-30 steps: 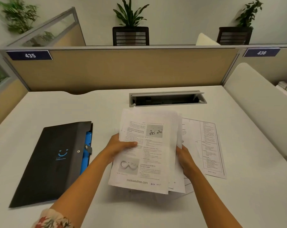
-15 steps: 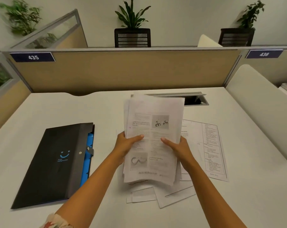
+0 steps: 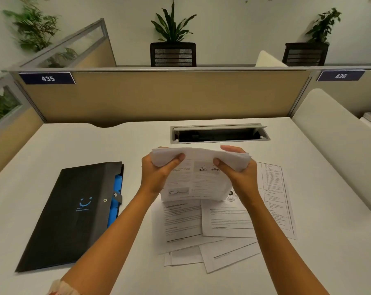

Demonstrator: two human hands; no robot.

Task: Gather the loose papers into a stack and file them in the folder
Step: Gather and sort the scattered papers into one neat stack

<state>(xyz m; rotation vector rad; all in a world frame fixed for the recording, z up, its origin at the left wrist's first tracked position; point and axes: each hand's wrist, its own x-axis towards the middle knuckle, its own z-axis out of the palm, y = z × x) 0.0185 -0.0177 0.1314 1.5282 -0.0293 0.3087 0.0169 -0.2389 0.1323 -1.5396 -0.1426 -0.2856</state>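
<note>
Both hands hold a stack of printed papers (image 3: 198,177) upright on its lower edge above the desk. My left hand (image 3: 156,175) grips the stack's top left corner, and my right hand (image 3: 238,169) grips its top right corner. The top edge curls toward me. Under and in front of the stack, several loose sheets (image 3: 201,228) lie spread on the white desk (image 3: 329,241), one long sheet (image 3: 276,196) off to the right. A black folder (image 3: 71,213) with a blue smile logo and blue inner pockets lies shut on the desk to the left.
An open cable tray (image 3: 219,134) is set in the desk just behind the stack. Beige partition panels (image 3: 159,96) close off the back and left. A white curved panel (image 3: 340,141) borders the right side. Potted plants stand beyond the partition.
The stack went from lying tilted in my hands to standing upright on its edge. Both hands slid from its sides up to its top corners. Loose sheets beneath it came into view.
</note>
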